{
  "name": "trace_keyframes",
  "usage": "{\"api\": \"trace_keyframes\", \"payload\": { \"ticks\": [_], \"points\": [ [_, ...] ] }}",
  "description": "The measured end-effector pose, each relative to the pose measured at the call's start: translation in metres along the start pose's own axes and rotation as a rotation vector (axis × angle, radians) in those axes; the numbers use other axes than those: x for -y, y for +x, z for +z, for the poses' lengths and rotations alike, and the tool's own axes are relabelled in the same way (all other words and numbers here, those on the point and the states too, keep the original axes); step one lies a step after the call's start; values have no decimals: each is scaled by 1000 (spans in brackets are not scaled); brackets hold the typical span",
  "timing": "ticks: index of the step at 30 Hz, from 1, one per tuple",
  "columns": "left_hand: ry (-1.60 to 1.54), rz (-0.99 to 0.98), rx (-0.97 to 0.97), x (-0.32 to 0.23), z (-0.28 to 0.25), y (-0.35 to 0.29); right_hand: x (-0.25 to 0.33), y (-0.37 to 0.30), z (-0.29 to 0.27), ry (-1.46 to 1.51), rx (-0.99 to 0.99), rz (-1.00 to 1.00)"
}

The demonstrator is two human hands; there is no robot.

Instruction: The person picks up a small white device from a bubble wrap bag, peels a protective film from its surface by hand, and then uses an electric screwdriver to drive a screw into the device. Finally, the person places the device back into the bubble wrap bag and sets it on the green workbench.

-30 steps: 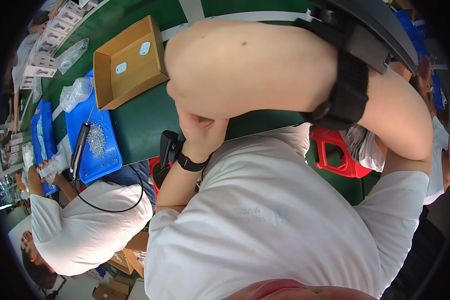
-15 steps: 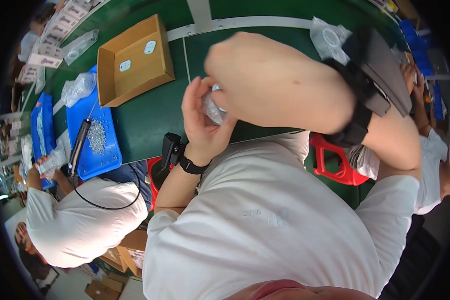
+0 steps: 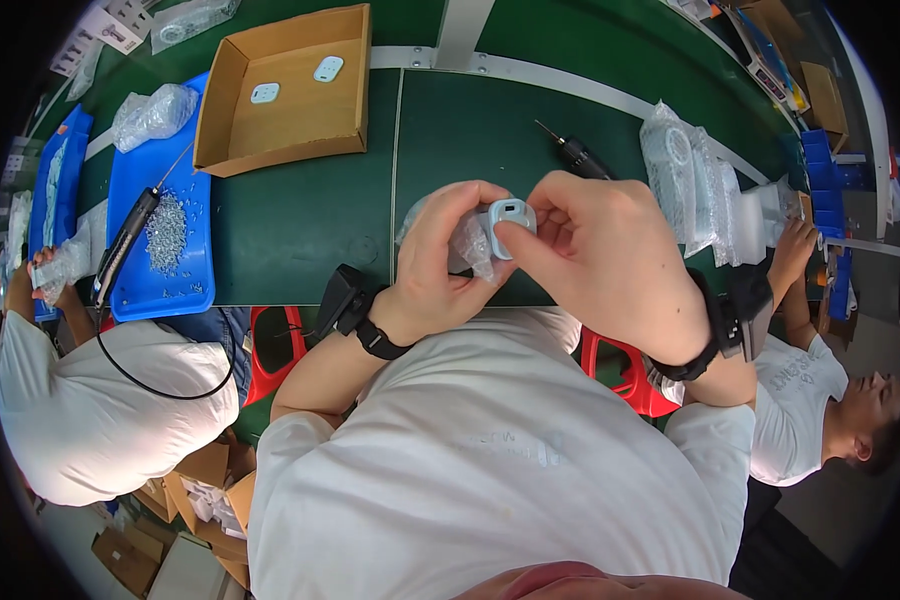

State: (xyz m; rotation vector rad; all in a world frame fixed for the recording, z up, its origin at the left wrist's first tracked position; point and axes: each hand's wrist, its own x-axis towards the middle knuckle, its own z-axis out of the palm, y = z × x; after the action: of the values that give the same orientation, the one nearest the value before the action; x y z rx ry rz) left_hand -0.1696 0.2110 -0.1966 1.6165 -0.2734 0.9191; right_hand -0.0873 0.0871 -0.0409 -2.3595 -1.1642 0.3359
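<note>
In front of my chest, over the table's near edge, both hands meet around a small white rounded-square device (image 3: 511, 208) with a dark slot in its top. My right hand (image 3: 605, 255) pinches it, with the thumb across its lower face. Crumpled clear plastic wrap (image 3: 472, 247) sits in my left hand (image 3: 435, 260), whose fingers curl round it and reach the device's left side. Whether the device is partly inside the wrap, I cannot tell. Two similar white devices, one on the right (image 3: 329, 69) and one on the left (image 3: 265, 93), lie in an open cardboard box (image 3: 280, 137).
A blue tray (image 3: 202, 275) at left holds many small screws (image 3: 166, 235), a corded electric screwdriver (image 3: 128, 240) and bubble wrap (image 3: 156, 115). Another screwdriver (image 3: 582, 158) lies beyond my right hand. Bubble-wrapped packs (image 3: 675, 165) stand farther right. Co-workers sit on both sides.
My right forearm has swung back, uncovering the device and the second screwdriver. My right hand now pinches the device beside my left hand. The whole view has shifted.
</note>
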Motion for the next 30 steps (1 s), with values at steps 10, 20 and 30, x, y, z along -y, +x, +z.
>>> {"api": "trace_keyframes", "payload": {
  "ticks": [10, 20, 30],
  "points": [
    [-1, 29, 10, 7, 4, -1, -3, -12, 2, 165, -57, -111],
    [-40, 35, 20, -3, -6, 2, -19, -6, 4, 1000, 65, 288],
    [-84, 53, 65, -1, -16, 1, -20, -8, 29, 1024, 105, 260]
  ]
}}
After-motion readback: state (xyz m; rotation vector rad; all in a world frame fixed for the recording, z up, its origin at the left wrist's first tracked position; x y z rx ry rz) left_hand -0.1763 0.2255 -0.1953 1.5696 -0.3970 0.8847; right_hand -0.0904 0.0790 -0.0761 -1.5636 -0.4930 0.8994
